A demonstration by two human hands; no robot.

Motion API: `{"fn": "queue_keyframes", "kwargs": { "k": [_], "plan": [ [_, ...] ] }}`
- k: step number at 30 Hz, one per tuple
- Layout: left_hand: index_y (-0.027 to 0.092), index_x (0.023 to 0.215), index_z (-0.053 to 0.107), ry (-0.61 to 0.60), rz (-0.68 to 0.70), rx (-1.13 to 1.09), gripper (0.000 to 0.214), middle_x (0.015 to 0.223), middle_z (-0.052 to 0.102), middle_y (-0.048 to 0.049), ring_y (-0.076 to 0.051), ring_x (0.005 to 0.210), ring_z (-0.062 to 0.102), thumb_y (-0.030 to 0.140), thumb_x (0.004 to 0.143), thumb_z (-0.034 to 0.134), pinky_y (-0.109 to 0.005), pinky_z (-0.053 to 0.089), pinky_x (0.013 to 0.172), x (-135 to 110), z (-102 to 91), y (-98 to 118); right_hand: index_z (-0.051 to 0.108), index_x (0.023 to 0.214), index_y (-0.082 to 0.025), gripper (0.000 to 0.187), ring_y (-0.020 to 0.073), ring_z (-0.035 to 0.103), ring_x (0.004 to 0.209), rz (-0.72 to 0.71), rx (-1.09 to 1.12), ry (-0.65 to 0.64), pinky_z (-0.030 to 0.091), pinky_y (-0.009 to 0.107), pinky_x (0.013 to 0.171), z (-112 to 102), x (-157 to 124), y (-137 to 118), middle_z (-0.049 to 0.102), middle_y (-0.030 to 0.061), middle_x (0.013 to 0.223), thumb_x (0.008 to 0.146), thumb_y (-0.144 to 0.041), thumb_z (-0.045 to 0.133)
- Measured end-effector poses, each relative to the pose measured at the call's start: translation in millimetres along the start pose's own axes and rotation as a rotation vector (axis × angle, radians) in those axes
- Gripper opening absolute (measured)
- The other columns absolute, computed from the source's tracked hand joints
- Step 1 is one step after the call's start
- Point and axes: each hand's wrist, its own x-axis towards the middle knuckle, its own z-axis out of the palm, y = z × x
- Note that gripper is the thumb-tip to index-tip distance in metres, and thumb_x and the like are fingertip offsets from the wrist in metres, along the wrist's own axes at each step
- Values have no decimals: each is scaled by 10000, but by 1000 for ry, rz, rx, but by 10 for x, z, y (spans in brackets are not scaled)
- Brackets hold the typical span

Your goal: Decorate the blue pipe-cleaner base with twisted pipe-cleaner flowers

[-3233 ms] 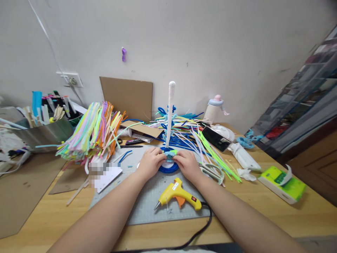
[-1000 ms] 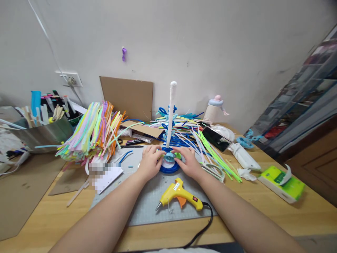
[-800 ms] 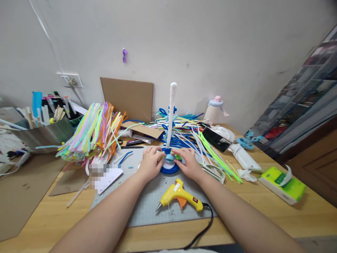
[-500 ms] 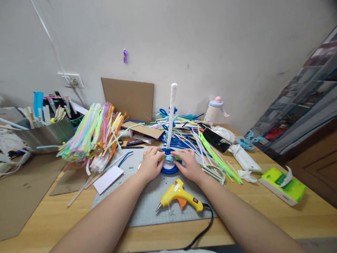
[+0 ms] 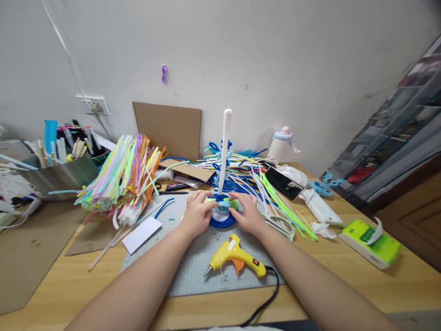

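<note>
A pipe-cleaner craft stands on the cutting mat, with a white fuzzy post (image 5: 224, 151) rising from a round blue base (image 5: 222, 224). Low around the post are light blue, yellow and green fuzzy pieces. My left hand (image 5: 197, 212) pinches the craft's left side just above the base, thumb and forefinger on a light blue part. From the right, my right hand (image 5: 247, 214) grips the same spot, its fingertips by a green piece (image 5: 234, 205). A yellow hot glue gun (image 5: 234, 256) lies in front of the base, nozzle pointing left.
The grey cutting mat (image 5: 193, 287) lies beneath. Bundled pastel pipe cleaners (image 5: 120, 179) are at left, with a white card (image 5: 141, 235) nearby. Scissors (image 5: 280, 226), a phone (image 5: 284, 182) and a green tissue pack (image 5: 372, 241) lie right. A bottle (image 5: 279, 145) stands behind.
My fingers have drawn slightly apart and shifted on the craft, so more of the light blue and green pieces shows. The post and the glue gun have stayed put.
</note>
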Motion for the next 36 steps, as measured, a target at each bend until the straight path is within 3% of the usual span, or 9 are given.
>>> {"fn": "queue_keyframes", "kwargs": {
  "k": [7, 12, 14, 16, 20, 26, 29, 34, 36],
  "plan": [
    [288, 852, 681, 56, -20, 30, 288, 1048, 592, -21, -208, 1042, 467, 92, 773, 485, -391, 312, 899, 26, -23, 21, 507, 1164, -245, 345, 230, 552, 990, 27, -13, 1, 276, 421, 923, 34, 28, -38, 649, 48, 1013, 820, -241, 531],
    [189, 844, 623, 225, -334, 76, 178, 817, 626, -36, -192, 838, 550, 304, 823, 489, -340, 397, 805, 128, -526, -59, 567, 1061, -200, 260, 234, 556, 985, 128, 46, 94, 362, 380, 865, -380, 46, -197, 634, 75, 1052, 825, -297, 520],
    [188, 925, 592, 228, -434, 69, 203, 806, 607, -27, -171, 774, 560, 297, 838, 444, -303, 430, 737, 91, -762, -145, 616, 846, -203, 203, 205, 591, 795, 225, 83, -97, 422, 321, 705, -612, -46, -300, 658, 45, 835, 853, -342, 469],
    [189, 1121, 512, 233, -443, 100, 336, 986, 588, -56, -186, 888, 558, 270, 795, 499, -311, 437, 789, -16, -893, -228, 627, 758, -218, 231, 190, 580, 674, 269, 64, -367, 409, 293, 599, -770, -219, -406, 645, 31, 722, 839, -384, 487],
    [169, 1189, 483, -118, -404, 112, 525, 1098, 581, -96, -248, 1041, 521, 392, 728, 600, -389, 394, 914, -309, -745, -302, 643, 867, -243, 190, 217, 587, 717, 321, -40, -552, 382, 293, 601, -740, -635, -580, 657, 50, 848, 702, -334, 662],
    [162, 1160, 533, -284, -368, 204, 543, 1146, 585, -117, -283, 1106, 495, 407, 689, 644, -407, 364, 939, -469, -347, -240, 592, 963, -258, 220, 235, 574, 848, 336, 16, -442, 392, 311, 696, -432, -897, -719, 634, 38, 897, 749, -305, 617],
    [164, 1166, 529, -223, -356, 251, 495, 1141, 592, -111, -275, 1097, 500, 387, 730, 601, -400, 362, 932, -459, -348, -271, 585, 956, -244, 183, 222, 571, 838, 389, 125, -379, 405, 314, 709, -424, -932, -695, 627, 37, 902, 777, -261, 554],
    [159, 1191, 508, -161, -507, 346, 496, 1190, 563, -141, -300, 1117, 483, 376, 749, 570, -427, 355, 916, -423, -413, -417, 548, 977, -214, 211, 204, 569, 822, 569, 392, -168, 433, 303, 692, -626, -997, -512, 616, 34, 921, 779, -260, 491],
    [157, 1216, 488, -129, -555, 352, 549, 1226, 533, -157, -323, 1141, 457, 376, 725, 599, -452, 342, 921, -406, -452, -357, 542, 995, -216, 251, 194, 566, 793, 638, 457, -89, 433, 292, 659, -723, -1038, -458, 614, 32, 925, 751, -275, 522]
  ]
}}
